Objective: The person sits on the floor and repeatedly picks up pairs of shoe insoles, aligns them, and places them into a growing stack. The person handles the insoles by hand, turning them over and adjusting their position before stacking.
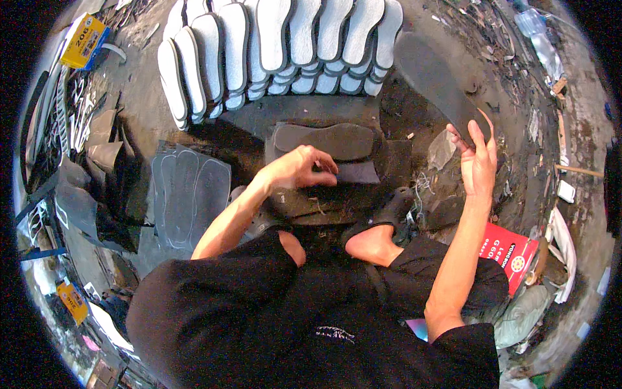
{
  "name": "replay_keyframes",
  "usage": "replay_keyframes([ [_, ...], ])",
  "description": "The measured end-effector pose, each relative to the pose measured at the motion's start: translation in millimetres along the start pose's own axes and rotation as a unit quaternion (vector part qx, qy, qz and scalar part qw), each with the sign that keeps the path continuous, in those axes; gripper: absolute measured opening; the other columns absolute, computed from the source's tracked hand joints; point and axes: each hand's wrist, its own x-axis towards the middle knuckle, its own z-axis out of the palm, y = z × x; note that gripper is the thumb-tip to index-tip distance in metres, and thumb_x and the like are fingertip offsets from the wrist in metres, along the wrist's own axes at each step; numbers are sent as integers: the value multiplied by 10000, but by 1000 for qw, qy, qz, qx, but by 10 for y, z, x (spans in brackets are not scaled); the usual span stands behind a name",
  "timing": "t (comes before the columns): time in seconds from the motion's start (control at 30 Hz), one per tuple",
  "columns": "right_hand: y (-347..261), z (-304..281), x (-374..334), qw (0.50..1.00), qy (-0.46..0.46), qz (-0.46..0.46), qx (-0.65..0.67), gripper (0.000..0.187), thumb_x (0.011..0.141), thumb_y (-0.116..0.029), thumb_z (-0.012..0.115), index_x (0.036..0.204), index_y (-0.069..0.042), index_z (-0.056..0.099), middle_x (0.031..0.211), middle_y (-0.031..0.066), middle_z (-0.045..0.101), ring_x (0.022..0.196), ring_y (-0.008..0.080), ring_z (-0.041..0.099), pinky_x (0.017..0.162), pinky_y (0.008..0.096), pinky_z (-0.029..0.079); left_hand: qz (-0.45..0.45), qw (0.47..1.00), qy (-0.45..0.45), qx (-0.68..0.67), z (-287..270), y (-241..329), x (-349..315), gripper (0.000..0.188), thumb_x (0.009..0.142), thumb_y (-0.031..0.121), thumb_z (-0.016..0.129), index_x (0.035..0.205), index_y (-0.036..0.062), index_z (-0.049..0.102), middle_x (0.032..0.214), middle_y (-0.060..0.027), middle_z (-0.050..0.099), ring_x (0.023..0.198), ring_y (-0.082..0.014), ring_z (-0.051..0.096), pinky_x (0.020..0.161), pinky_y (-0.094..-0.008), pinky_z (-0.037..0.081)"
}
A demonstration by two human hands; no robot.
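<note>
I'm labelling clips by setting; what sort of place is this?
Probably a shoe-insole workshop: rows of white-topped insoles, a dark sole-shaped piece in the right hand, and outlined dark sheets.

Long dark grey sole-shaped piece at upper right (433, 72): matt and even, foam- or rubber-like.
Stacked white-topped sole shapes (272, 32): pale, slightly fuzzy tops, like felt or cloth, over dark matt edges.
Flat dark grey sheet with pale sole outlines (191, 194): smooth, dull, foam- or rubber-like.
Loose black clothing (259, 311): soft, matt cloth.
Red printed packet (515, 253): smooth; plastic or coated paper, cannot tell which.
Yellow-and-blue box (85, 40): smooth printed card.
Clear crumpled bottle (535, 29): glossy, see-through plastic.
Brown ground (139, 78): rough, dull, gritty.
</note>
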Motion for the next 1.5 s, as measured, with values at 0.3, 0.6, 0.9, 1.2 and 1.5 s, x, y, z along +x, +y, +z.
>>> replay_keyframes([
  [0.3,1122,551,-469,964,-118,229,-64,422,1084,-327,693,1425,-108,576,1226,33,696,974,142,692,683,288,560,-101,758,413,-495,358,317,-694,422,1095,268,660,1463,68,606,1365,-85,686,1163,-194,684,925,-378,601],
  [0.6,1378,516,-783,938,-123,197,-259,364,1064,-165,701,1393,-48,598,1081,81,733,892,134,697,752,282,567,-202,764,545,-282,663,-9,-942,327,946,120,860,1202,-51,749,1059,-106,804,893,-115,726,828,-255,586],
  [0.9,1625,417,-1071,948,-27,169,-269,313,994,-129,798,1281,-27,726,936,53,759,759,115,717,689,261,581,-274,786,535,-142,704,-11,-885,324,922,144,884,1193,-18,816,930,-59,815,794,-69,680,752,-235,549],
  [1.2,1706,404,-1079,955,-27,172,-241,307,993,-136,801,1272,-24,739,932,63,769,774,123,730,699,264,587,-300,779,546,-77,712,11,-853,300,924,168,879,1177,14,832,841,-39,798,711,-58,632,669,-255,520],
  [1.5,1798,380,-1072,950,-26,158,-267,310,983,-147,809,1259,-21,742,924,61,787,766,123,739,704,274,598,-305,778,548,-43,699,36,-836,288,919,171,874,1166,29,838,825,-65,803,698,-68,637,674,-271,529],
])
